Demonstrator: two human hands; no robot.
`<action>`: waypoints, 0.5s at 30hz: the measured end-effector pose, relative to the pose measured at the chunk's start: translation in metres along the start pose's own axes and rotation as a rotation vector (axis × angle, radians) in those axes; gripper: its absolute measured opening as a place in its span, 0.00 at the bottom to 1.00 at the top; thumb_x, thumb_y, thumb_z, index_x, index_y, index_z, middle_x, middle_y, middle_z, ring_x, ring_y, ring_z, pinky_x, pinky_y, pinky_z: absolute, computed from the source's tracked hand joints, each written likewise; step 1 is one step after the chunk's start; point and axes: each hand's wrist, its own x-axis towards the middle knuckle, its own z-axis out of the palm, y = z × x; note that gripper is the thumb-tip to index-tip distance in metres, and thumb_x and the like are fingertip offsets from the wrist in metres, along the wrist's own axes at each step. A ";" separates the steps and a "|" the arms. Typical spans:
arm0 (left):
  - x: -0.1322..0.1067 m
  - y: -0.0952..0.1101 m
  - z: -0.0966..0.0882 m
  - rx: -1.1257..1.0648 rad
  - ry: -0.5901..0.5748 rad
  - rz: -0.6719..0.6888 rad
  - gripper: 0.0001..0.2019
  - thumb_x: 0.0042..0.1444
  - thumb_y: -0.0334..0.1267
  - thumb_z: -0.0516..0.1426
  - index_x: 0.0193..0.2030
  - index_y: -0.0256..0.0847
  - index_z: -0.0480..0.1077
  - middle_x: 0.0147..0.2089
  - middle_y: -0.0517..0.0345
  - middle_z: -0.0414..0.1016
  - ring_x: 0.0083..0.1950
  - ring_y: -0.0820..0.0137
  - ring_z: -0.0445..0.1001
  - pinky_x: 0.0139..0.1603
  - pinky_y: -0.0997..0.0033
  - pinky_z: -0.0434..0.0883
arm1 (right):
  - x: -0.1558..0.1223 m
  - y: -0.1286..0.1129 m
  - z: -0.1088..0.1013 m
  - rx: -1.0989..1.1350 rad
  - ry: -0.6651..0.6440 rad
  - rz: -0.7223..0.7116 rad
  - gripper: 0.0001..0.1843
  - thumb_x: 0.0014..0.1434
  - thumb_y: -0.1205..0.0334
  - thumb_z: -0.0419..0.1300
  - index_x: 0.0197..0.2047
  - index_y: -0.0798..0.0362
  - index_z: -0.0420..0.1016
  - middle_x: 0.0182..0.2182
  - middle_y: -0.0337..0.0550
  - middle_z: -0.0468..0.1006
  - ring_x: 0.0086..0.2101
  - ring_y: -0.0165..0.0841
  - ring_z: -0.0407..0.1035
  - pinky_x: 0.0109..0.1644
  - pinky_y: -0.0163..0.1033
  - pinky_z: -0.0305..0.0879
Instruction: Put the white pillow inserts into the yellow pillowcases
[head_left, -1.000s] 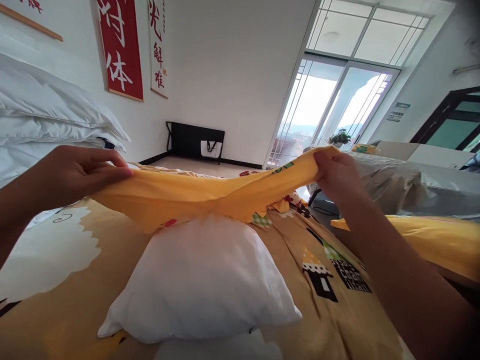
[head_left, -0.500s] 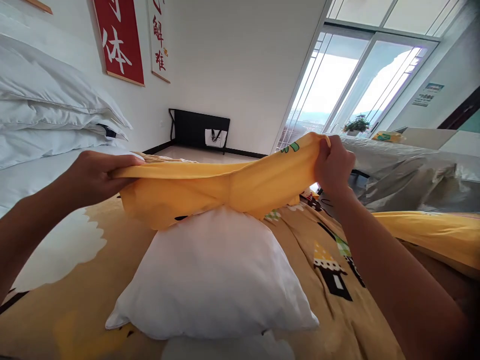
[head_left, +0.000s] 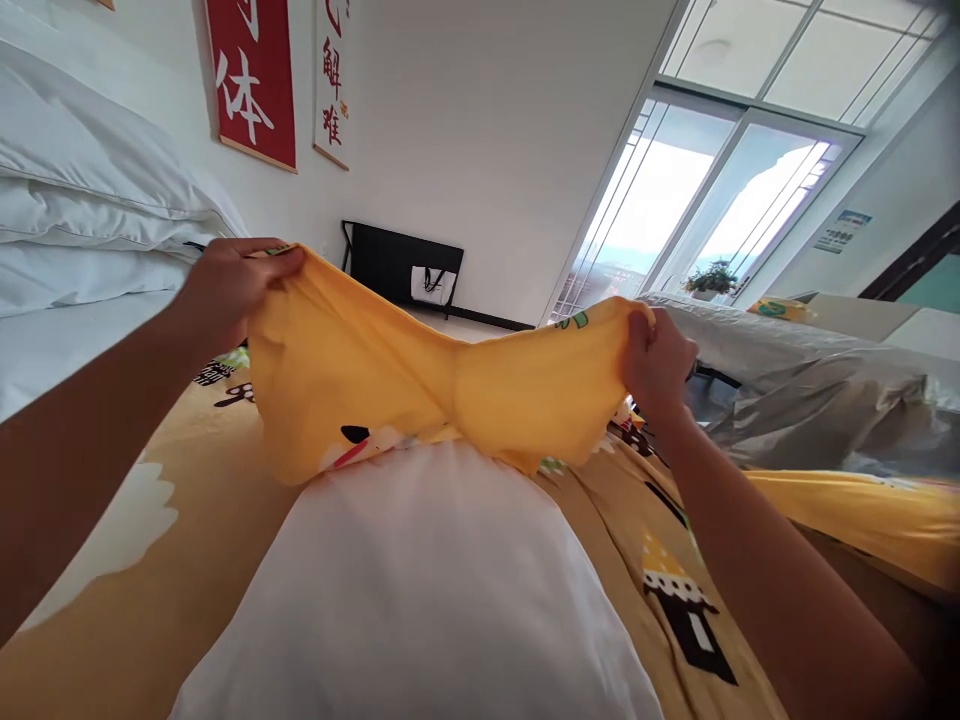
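Note:
A yellow pillowcase point(head_left: 375, 370) is stretched between my two hands, sagging in the middle. My left hand point(head_left: 244, 285) pinches its upper left corner, and my right hand point(head_left: 660, 360) grips the upper right one. Below hangs or rests a white pillow point(head_left: 442, 590), its far end covered by the pillowcase's lower edge. Whether the pillow touches the bed cannot be made out. Dark, red and green prints show on the yellow cloth.
A tan patterned blanket point(head_left: 187, 520) lies under the work. White bedding point(head_left: 82, 190) is piled at the left. Another yellow cloth point(head_left: 870, 520) lies at the right, before a plastic-covered piece of furniture point(head_left: 825, 370). A black folded frame point(head_left: 397, 265) leans against the far wall.
My left hand has risen, lifting its corner of the pillowcase. My right hand has dropped slightly. More of the yellow cloth is spread out, and the white pillow reaches nearer to me.

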 end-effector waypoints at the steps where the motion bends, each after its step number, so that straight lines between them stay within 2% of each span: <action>1: 0.008 -0.006 0.006 0.082 0.011 0.000 0.28 0.52 0.48 0.60 0.47 0.19 0.69 0.35 0.55 0.69 0.36 0.71 0.71 0.46 0.59 0.69 | 0.000 -0.001 0.007 -0.038 -0.019 -0.003 0.15 0.66 0.57 0.46 0.38 0.54 0.71 0.21 0.37 0.63 0.23 0.30 0.55 0.31 0.37 0.42; 5: 0.041 -0.030 0.028 0.615 -0.001 0.062 0.25 0.61 0.50 0.50 0.40 0.21 0.71 0.32 0.57 0.69 0.38 0.71 0.70 0.46 0.69 0.65 | 0.005 -0.005 0.038 -0.211 -0.103 -0.028 0.19 0.67 0.55 0.44 0.44 0.54 0.73 0.23 0.42 0.70 0.25 0.33 0.62 0.30 0.37 0.43; 8: 0.056 -0.057 0.045 0.817 -0.048 0.096 0.25 0.63 0.49 0.45 0.43 0.28 0.72 0.35 0.53 0.74 0.40 0.68 0.70 0.46 0.69 0.65 | 0.006 -0.006 0.069 -0.313 -0.231 -0.028 0.22 0.68 0.53 0.41 0.48 0.52 0.72 0.27 0.47 0.75 0.28 0.37 0.67 0.31 0.37 0.47; 12: 0.053 -0.122 0.069 0.934 -0.145 -0.016 0.23 0.61 0.51 0.45 0.45 0.35 0.73 0.40 0.44 0.77 0.44 0.55 0.73 0.45 0.62 0.66 | -0.014 -0.005 0.122 -0.363 -0.602 -0.027 0.26 0.69 0.52 0.36 0.54 0.52 0.70 0.37 0.55 0.78 0.37 0.42 0.73 0.36 0.39 0.57; 15: 0.034 -0.177 0.084 0.979 -0.286 -0.132 0.26 0.61 0.52 0.41 0.44 0.38 0.73 0.42 0.43 0.78 0.45 0.53 0.75 0.42 0.64 0.67 | -0.053 -0.005 0.158 -0.336 -0.811 -0.055 0.24 0.68 0.54 0.39 0.51 0.53 0.73 0.42 0.56 0.78 0.42 0.42 0.73 0.41 0.41 0.62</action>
